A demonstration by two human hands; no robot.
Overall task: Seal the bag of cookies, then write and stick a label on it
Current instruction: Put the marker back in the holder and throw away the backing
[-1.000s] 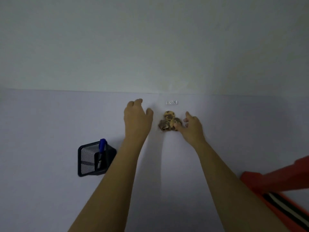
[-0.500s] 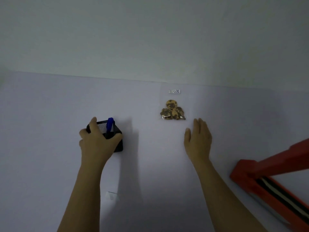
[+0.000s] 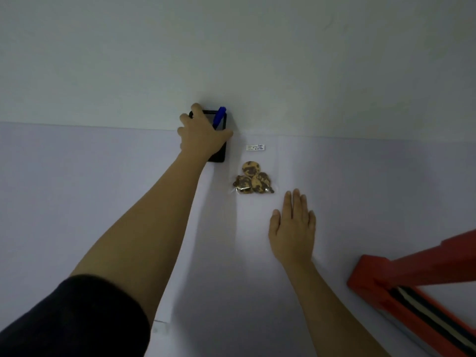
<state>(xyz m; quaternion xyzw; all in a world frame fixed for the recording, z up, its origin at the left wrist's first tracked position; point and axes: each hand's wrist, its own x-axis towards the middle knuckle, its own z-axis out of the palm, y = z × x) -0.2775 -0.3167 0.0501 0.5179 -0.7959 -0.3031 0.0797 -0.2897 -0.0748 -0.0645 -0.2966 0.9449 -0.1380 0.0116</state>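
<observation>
A: Table (image 3: pixel 77 202), far edge: your left hand (image 3: pixel 203 137)?
B: Curled round the pen holder (image 3: pixel 220 154), against the wall (image 3: pixel 231 60). Seat it flat before letting go; the pen (image 3: pixel 219 116) leans.
A: Bag of cookies (image 3: pixel 253 179)?
B: Flat, just beside the pen holder; your right hand (image 3: pixel 293 228) rests near, flat and uncurled. Label (image 3: pixel 255 147) at its top end.

A bare packing bench, more workroom than home kitchen.

A pale, plain table (image 3: pixel 77 202) runs up to a blank white wall (image 3: pixel 257 47). On it lies a clear bag of cookies (image 3: pixel 253 179) with a small written label (image 3: pixel 255 147) at its far end. Beyond the bag to its left, against the wall, stands a black pen holder (image 3: pixel 221 153) with a blue marker (image 3: pixel 219 117). Nearer than the bag and to its right sits a red hinged-arm machine (image 3: pixel 412 274), seemingly a heat sealer.
</observation>
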